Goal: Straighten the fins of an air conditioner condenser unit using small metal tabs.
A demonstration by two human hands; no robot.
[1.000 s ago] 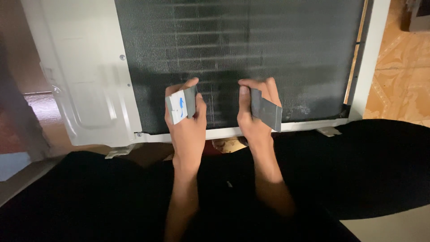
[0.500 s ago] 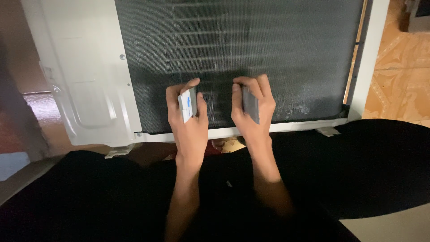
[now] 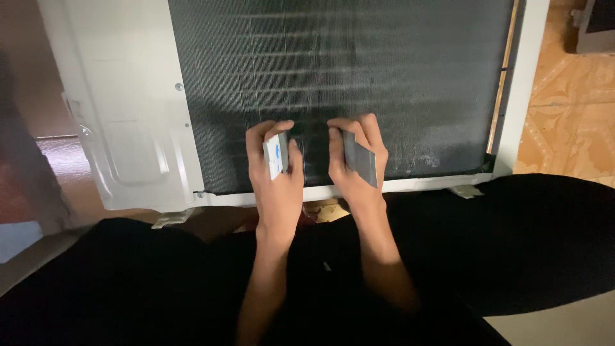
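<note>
A white outdoor air-conditioner unit (image 3: 122, 122) lies before me, its dark finned coil (image 3: 359, 70) facing up. My left hand (image 3: 277, 182) grips a small flat grey card with a white and blue face (image 3: 276, 156), set edge-on against the fins near the coil's lower edge. My right hand (image 3: 354, 170) holds a similar dark grey card (image 3: 359, 157), also pressed edge-on to the fins. The two hands sit close together, a few centimetres apart.
My legs in dark trousers (image 3: 532, 237) frame the unit's lower edge. An orange patterned tile floor (image 3: 570, 102) lies to the right. The unit's white metal side panel (image 3: 128, 160) and a small foot bracket (image 3: 466, 190) show along the bottom.
Both hands have turned their cards from flat to edge-on and drawn closer together on the fins; the view has shifted slightly.
</note>
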